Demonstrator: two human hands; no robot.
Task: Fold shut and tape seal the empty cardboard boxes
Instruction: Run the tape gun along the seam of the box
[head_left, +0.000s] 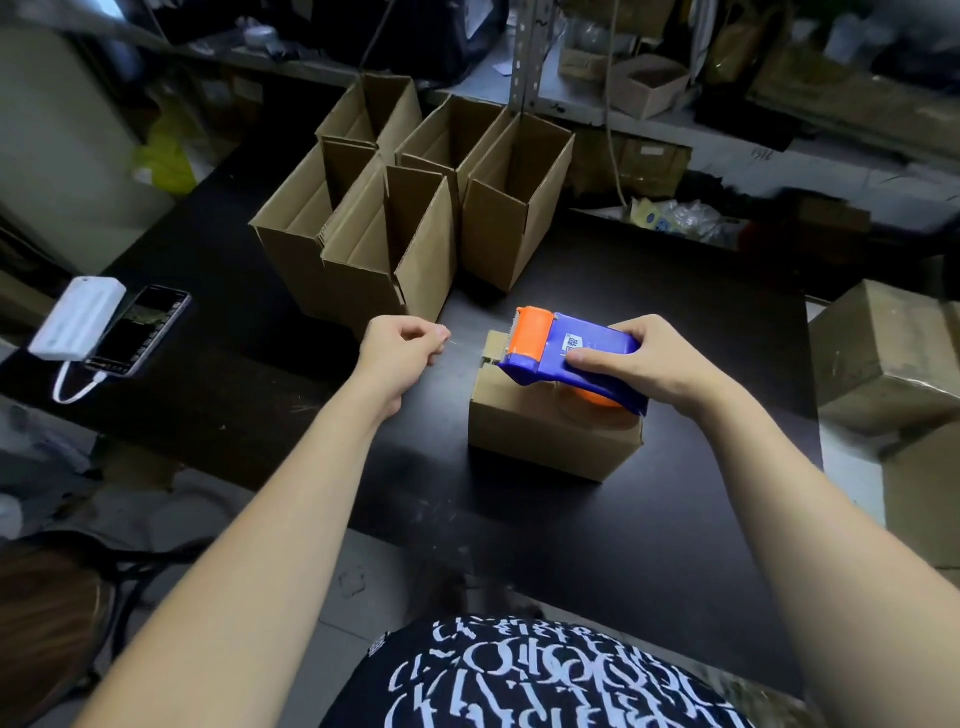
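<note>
Right grip (649, 364) clasped blue-and-orange plastic tape dispenser (571, 353) on brown cardboard box (545, 431) — orange end (530, 332) pointed left; left grip (402, 345) curled — hold unclear.

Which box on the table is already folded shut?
The small box under the tape dispenser in the right hand; the boxes behind it stand open, flaps up.

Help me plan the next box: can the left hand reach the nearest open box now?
Probably yes: the left hand hovers just before the nearest open box, nothing between them, though its fingers are curled.
</note>
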